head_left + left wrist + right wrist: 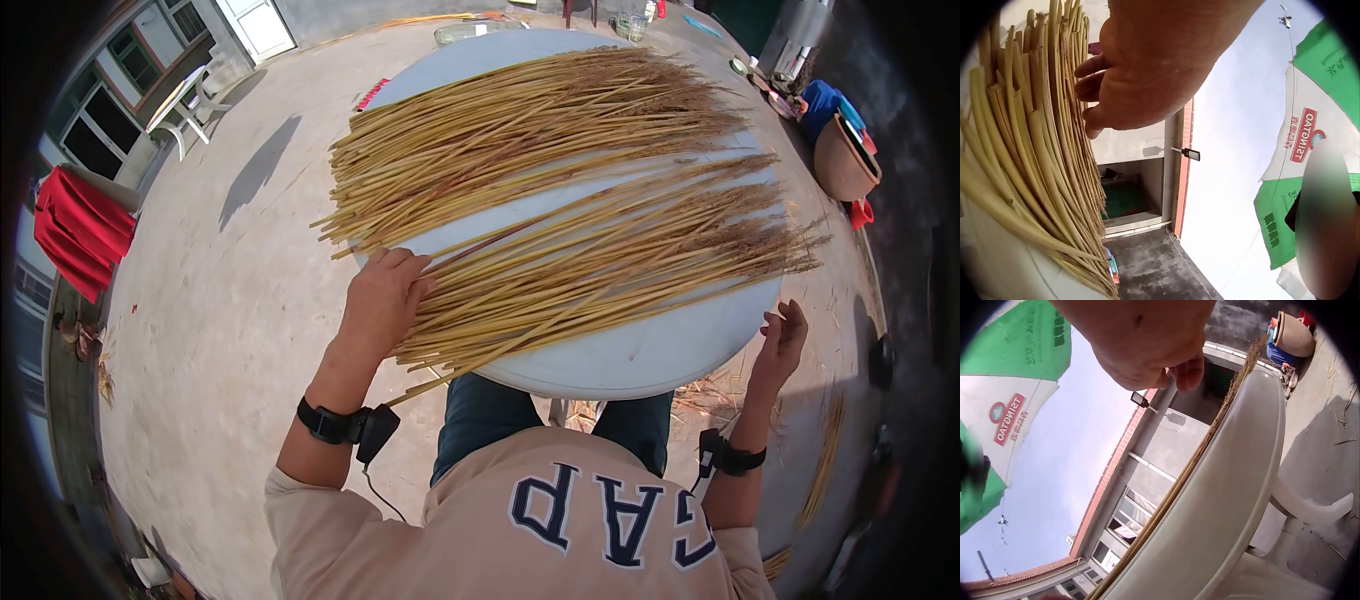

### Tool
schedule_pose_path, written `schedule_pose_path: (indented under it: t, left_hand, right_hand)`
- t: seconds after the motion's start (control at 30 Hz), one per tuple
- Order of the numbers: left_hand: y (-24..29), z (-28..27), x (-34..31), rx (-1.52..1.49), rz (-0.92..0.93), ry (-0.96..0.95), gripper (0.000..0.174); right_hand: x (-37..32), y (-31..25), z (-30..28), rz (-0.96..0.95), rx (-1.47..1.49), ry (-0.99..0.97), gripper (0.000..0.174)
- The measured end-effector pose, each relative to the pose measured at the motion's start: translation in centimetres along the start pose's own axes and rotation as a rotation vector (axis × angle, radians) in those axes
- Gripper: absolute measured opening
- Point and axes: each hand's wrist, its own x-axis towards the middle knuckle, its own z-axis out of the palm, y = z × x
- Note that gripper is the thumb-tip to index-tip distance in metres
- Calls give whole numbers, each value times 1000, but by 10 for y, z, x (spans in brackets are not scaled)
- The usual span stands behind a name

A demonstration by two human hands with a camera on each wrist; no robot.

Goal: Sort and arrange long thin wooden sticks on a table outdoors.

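Two layers of dry yellow stalks with brown feathery tops lie across a round white table (640,352), their cut ends to the left. The far bundle (480,150) is the thicker one; the near bundle (560,275) spreads more loosely, and a few ends jut past the table's edge. My left hand (385,300) is at the cut ends of the near bundle, fingertips right at the stalks (1041,144), fingers relaxed. Off the table's right edge, my right hand (785,340) hangs in the air with loosely bent fingers and holds nothing.
A red cloth (85,230) hangs at the left, near a white plastic chair (185,110). At the right wall stand a clay-coloured pot (845,160) and a blue container (820,108). More stalks (825,460) lie on the ground at right. A green-and-white umbrella (1279,206) is overhead.
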Motion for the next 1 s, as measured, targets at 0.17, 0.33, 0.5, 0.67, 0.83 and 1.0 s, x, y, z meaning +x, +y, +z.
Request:
schedule_pose_path:
  t: [0.17, 0.33, 0.5, 0.67, 0.83, 1.0]
  left_hand:
    - [-59, 0, 22, 210, -79, -16, 7]
    - [-87, 14, 28, 257, -100, -104, 7]
    - [-76, 17, 30, 257, -129, -101, 10]
    - [-71, 18, 30, 278, -131, -141, 18]
    - [-76, 23, 29, 276, -78, -141, 20]
    - [-69, 21, 31, 202, -142, -199, 18]
  right_hand:
    - [-54, -42, 61, 88, 148, -462, 25]
    - [-55, -36, 67, 139, 146, -496, 24]
    - [-56, -34, 66, 125, 121, -495, 20]
    - [-55, -43, 67, 144, 88, -487, 18]
    - [-55, -40, 67, 133, 80, -472, 18]
    - [-57, -37, 67, 116, 75, -481, 18]
